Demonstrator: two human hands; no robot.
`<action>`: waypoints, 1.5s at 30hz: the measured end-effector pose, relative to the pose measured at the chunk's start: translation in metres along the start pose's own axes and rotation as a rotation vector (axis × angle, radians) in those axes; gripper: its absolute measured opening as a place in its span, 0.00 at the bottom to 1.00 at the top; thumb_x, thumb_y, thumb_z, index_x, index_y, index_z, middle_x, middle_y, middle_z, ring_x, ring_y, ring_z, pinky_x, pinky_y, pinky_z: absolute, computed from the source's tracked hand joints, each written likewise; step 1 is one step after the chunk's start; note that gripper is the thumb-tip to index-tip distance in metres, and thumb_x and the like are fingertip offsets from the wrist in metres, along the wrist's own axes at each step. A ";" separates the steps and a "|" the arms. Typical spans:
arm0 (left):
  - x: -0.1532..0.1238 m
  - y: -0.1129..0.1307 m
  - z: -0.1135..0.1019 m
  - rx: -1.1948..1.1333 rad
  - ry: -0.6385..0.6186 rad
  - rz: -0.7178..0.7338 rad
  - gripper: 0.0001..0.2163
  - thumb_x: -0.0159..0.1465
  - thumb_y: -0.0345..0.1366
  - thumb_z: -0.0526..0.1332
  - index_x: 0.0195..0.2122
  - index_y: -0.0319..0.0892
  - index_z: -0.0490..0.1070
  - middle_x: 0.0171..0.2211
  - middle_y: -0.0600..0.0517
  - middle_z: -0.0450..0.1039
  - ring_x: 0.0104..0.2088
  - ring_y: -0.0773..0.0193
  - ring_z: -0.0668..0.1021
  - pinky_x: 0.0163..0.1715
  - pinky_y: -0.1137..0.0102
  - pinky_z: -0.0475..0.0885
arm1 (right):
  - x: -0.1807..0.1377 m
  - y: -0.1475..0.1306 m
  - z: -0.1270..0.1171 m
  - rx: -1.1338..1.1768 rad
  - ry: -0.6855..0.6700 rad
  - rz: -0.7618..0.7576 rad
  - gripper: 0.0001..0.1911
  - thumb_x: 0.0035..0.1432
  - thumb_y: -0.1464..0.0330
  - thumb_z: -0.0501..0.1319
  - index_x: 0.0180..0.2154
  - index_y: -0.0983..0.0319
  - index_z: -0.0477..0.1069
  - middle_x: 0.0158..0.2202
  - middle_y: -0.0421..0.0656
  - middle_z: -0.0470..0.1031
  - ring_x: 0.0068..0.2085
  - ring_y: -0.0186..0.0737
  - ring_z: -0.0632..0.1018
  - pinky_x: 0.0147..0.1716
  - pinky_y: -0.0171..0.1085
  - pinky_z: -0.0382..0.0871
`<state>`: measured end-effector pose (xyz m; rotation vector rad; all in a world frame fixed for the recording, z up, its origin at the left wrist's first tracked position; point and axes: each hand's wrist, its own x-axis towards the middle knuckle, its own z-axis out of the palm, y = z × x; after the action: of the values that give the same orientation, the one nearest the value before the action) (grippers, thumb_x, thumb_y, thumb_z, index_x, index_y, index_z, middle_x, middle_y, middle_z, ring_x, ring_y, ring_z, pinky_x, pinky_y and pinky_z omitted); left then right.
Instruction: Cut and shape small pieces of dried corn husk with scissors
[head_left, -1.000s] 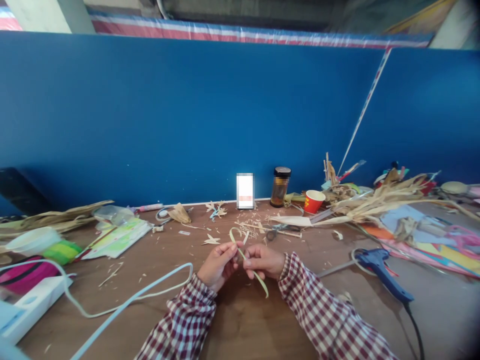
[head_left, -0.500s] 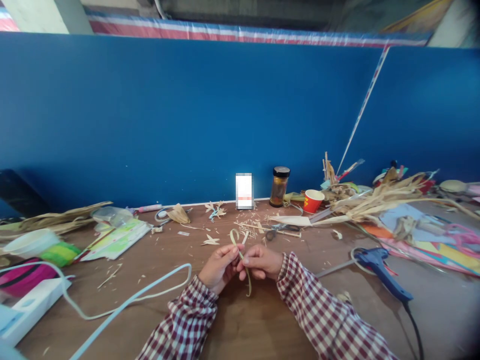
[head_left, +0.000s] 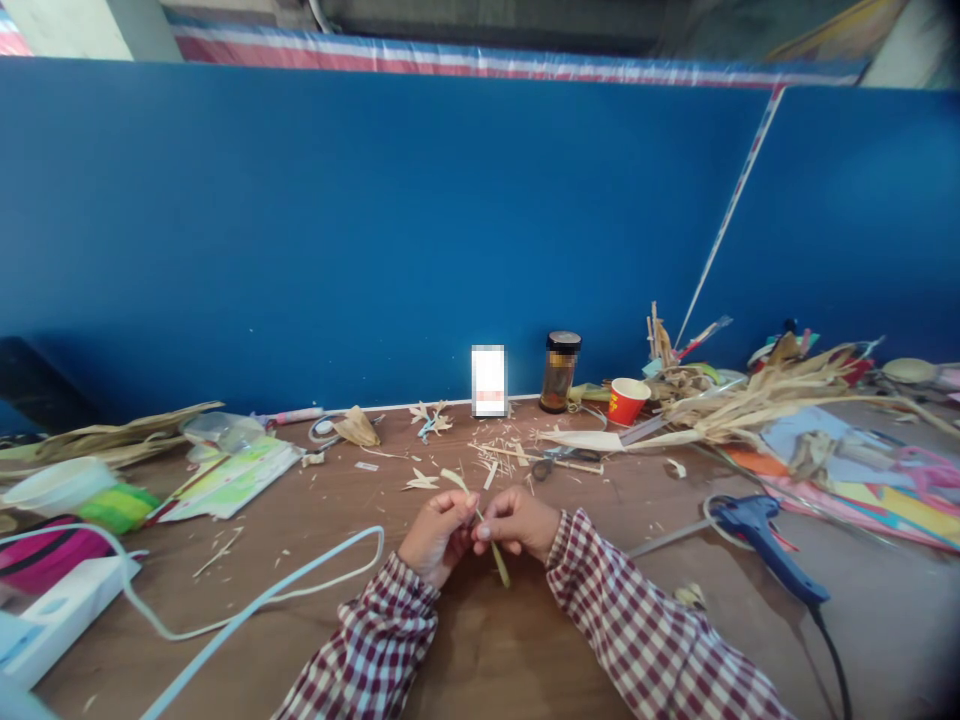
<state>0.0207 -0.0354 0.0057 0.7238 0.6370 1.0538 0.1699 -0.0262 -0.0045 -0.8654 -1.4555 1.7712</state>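
Both sleeves (head_left: 375,625) checked, resting low over the bare near part of the table (head_left: 495,665). Left hand (head_left: 436,532): thumb and forefinger pinched together on a pale green strip (head_left: 501,568). Right hand (head_left: 519,524): thumb and forefinger also closed on it, just beside the left fingertips. Strip held above the table between the hands; one end slants up beyond the left thumb, the other hangs below the right fingers. Its middle is partly hidden by fingers.

Near left: pale cord (head_left: 259,603) looping close to the left wrist, the nearest obstacle on that side; power strip (head_left: 71,612) and magenta item (head_left: 56,555) at the edge. Near right: blue glue gun (head_left: 776,550) on its side, black lead (head_left: 834,665) running toward the near edge; well apart from the right hand.

Mid-table, just beyond the hands: star-shaped husk piece (head_left: 421,481), scattered shavings (head_left: 504,440), dark-handled scissors (head_left: 549,461). Left, a white bowl (head_left: 60,487) near green-printed paper (head_left: 238,478); right, coloured sheets (head_left: 870,505) partly under a husk heap (head_left: 780,390).

Far edge: blurred white rectangle (head_left: 489,380), dark-lidded jar (head_left: 560,375), red cup (head_left: 627,405) beside the jar. Blue panel (head_left: 450,220) closes off the back.
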 end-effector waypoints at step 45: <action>0.009 -0.005 -0.005 0.088 0.288 0.219 0.12 0.44 0.36 0.69 0.19 0.35 0.67 0.19 0.54 0.73 0.12 0.80 0.62 0.11 0.82 0.59 | 0.005 0.010 0.015 -0.197 0.224 0.080 0.16 0.38 0.58 0.68 0.23 0.65 0.72 0.12 0.33 0.64 0.12 0.25 0.62 0.11 0.27 0.50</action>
<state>0.0228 -0.0272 -0.0022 0.7361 0.8691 1.3534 0.1536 -0.0316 -0.0120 -1.1982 -1.4803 1.5475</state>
